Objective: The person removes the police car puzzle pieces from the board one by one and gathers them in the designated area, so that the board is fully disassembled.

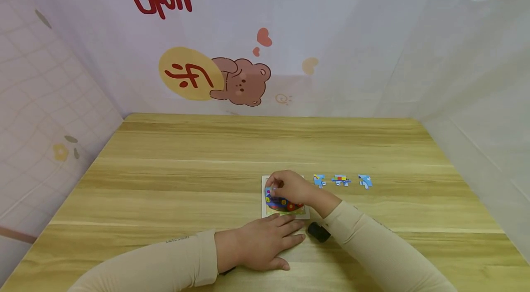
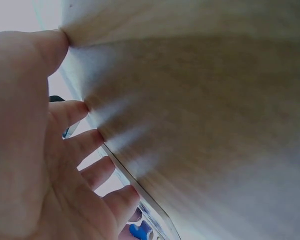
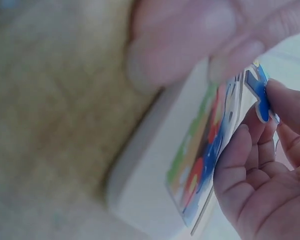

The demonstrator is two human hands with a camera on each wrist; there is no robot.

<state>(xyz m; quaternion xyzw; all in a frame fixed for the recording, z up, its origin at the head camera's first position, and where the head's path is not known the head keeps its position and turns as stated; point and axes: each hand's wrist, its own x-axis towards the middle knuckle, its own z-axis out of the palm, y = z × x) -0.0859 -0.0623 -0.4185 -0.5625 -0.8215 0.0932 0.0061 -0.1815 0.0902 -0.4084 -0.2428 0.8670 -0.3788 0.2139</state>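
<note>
A puzzle board (image 1: 263, 210) with a pale rim lies on the table, part of its blue and red vehicle picture laid in. Over its left half, my right hand (image 1: 291, 187) pinches a blue puzzle piece (image 3: 262, 95) between thumb and fingers. In the right wrist view, the piece is tilted close over the board's face. My left hand (image 1: 267, 243) lies palm down, fingers spread and straight, with its fingertips at the board's near edge. In the left wrist view, those fingertips (image 2: 121, 200) press down beside the rim. My right hand hides the board's upper middle.
In a row to the board's right lie three loose pieces: a light blue one (image 1: 319, 180), one with coloured blocks (image 1: 341, 180) and another light blue one (image 1: 365, 181). A black wrist camera (image 1: 318, 232) hangs below my right wrist. A printed cloth (image 1: 348, 53) stands behind the table.
</note>
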